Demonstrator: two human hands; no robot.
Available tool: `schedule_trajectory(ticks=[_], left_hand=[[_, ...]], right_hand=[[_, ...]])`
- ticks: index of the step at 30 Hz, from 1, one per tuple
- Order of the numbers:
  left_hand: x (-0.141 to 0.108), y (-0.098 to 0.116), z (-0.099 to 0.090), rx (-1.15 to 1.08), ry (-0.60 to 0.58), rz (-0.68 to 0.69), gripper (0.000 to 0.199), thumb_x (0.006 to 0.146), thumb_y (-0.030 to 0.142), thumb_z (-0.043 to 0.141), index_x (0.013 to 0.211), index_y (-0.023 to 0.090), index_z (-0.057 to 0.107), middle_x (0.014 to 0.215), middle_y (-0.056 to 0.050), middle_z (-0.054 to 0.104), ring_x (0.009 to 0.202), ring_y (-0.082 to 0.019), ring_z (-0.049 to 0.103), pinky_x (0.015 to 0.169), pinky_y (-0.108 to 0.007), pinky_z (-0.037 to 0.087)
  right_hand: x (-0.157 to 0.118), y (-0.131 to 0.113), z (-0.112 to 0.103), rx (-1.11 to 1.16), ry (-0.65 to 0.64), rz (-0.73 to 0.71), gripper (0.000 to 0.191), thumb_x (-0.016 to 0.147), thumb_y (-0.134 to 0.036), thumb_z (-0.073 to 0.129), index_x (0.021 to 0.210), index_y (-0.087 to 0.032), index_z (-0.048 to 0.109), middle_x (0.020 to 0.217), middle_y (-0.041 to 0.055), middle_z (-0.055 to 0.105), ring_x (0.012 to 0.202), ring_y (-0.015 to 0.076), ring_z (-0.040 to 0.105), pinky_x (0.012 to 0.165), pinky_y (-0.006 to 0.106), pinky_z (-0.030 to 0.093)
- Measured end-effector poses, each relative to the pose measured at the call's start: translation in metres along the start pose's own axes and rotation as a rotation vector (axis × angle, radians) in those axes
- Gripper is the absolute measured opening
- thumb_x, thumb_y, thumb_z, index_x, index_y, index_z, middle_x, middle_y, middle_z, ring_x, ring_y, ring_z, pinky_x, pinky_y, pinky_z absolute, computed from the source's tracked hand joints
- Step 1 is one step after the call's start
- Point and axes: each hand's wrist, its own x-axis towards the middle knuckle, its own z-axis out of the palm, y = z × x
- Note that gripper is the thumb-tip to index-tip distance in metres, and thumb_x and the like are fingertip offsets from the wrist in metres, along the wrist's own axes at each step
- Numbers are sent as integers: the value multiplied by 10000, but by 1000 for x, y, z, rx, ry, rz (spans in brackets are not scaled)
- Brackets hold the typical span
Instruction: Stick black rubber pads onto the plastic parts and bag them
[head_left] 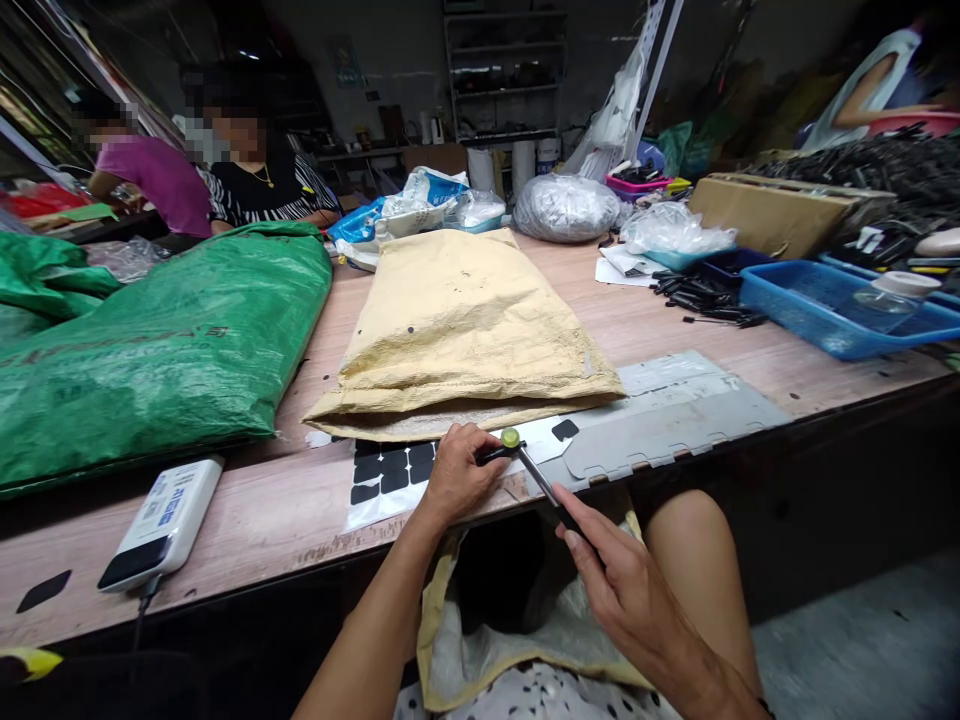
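My right hand (626,575) is closed around the black handle of a small hammer (538,472). The hammer has a metal shaft and a round yellow-green face at its far end. My left hand (461,470) pinches a small black piece (491,454) at the table's front edge. The hammer head is right beside that piece; whether they touch I cannot tell. A white sheet with black rounded-square stickers (394,468) lies partly under my left hand and a tan sack (465,320). One loose black sticker (565,430) lies to the right of the hammer head.
A full green sack (165,350) and a white power bank (161,522) with a cable are at left. Grey board (675,410) lies along the front edge. Blue tray (840,310) and black parts (705,300) sit at right. An open sack (442,630) rests on my lap. Co-workers sit beyond.
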Motion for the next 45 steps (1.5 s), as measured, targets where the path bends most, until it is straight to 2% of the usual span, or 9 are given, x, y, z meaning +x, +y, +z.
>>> schedule_trajectory(ticks=[3, 8, 12, 19, 25, 34, 39, 42, 45], left_hand=[[0, -1, 0, -2, 4, -9, 90, 797, 215, 752, 885, 226, 736, 843, -16, 666, 872, -215, 533, 807, -343, 413], [0, -2, 1, 7, 13, -9, 84, 786, 218, 753, 866, 222, 727, 837, -16, 671, 863, -216, 540, 796, -346, 412], [0, -1, 1, 11, 6, -20, 72, 795, 241, 738, 864, 225, 726, 825, -15, 669, 846, -215, 546, 790, -348, 418], [1, -2, -3, -19, -33, -14, 143, 896, 339, 652, 913, 232, 745, 867, -32, 689, 892, -226, 565, 821, -367, 415], [1, -4, -3, -2, -49, 2, 263, 983, 355, 515, 893, 229, 729, 872, -33, 679, 892, -220, 562, 842, -370, 400], [0, -5, -1, 28, -56, 0, 336, 1018, 375, 429, 861, 229, 687, 859, -31, 648, 888, -216, 544, 849, -368, 399], [2, -5, -1, 28, -47, 9, 320, 1005, 368, 449, 848, 223, 687, 846, -31, 647, 869, -215, 541, 836, -372, 396], [-2, 3, -5, 7, -50, 15, 307, 990, 370, 487, 821, 220, 696, 815, -34, 641, 853, -218, 545, 819, -373, 401], [-19, 22, -12, -72, -66, 29, 279, 983, 387, 521, 859, 227, 714, 829, -44, 648, 865, -223, 567, 808, -366, 423]], right_hand=[[-1, -1, -3, 9, 66, -4, 501, 1023, -212, 436, 1523, -233, 450, 1412, 84, 620, 1213, 176, 651, 1050, 308, 550], [-5, 1, -2, 9, 36, 50, 490, 1022, -229, 418, 1507, -224, 482, 1415, 93, 619, 1261, 199, 625, 1058, 336, 549], [-2, 2, -6, 4, 87, 83, 482, 1011, -266, 441, 1486, -227, 512, 1407, 86, 629, 1252, 212, 634, 1059, 360, 550], [2, 20, -25, -153, 213, 174, 479, 995, -291, 445, 1461, -224, 535, 1379, 93, 636, 1270, 227, 607, 1090, 390, 515], [1, 28, -31, -340, 186, 258, 488, 997, -273, 384, 1463, -233, 524, 1212, 102, 672, 1112, 238, 664, 931, 366, 570], [2, 21, -25, -454, 147, 211, 524, 977, -226, 391, 1490, -228, 499, 1102, 114, 699, 1019, 269, 696, 878, 388, 584], [1, 24, -24, -461, 143, 203, 522, 987, -228, 389, 1500, -234, 481, 1152, 109, 699, 1052, 271, 696, 895, 382, 579], [1, 24, -24, -452, 131, 217, 513, 992, -235, 389, 1495, -223, 488, 1163, 107, 700, 1059, 269, 697, 899, 376, 579], [1, 24, -25, -444, 119, 231, 513, 995, -238, 387, 1499, -212, 483, 1160, 107, 701, 1054, 270, 700, 898, 383, 579]])
